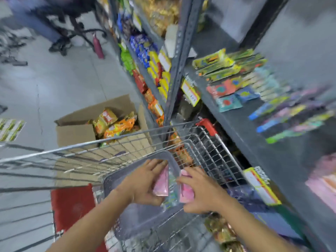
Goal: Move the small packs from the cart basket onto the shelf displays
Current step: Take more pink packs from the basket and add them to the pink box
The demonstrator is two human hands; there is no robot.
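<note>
A grey plastic basket (134, 220) sits inside the wire cart (109, 142) at the bottom centre. Both hands reach into it. My left hand (145, 180) grips a stack of small pink packs (161, 182) from the left. My right hand (198, 190) closes on another bunch of pink packs (185, 191) from the right. More small packs (171, 199) lie blurred between the two hands. To the right, the grey shelf (241, 120) carries rows of small colourful packs (229, 91).
An open cardboard box (76, 131) of orange snack bags stands on the floor beyond the cart. A metal shelf upright (178, 66) rises by the cart's red handle (207, 125). Snack-filled shelves run back on the left. A red panel (72, 208) lies low in the cart.
</note>
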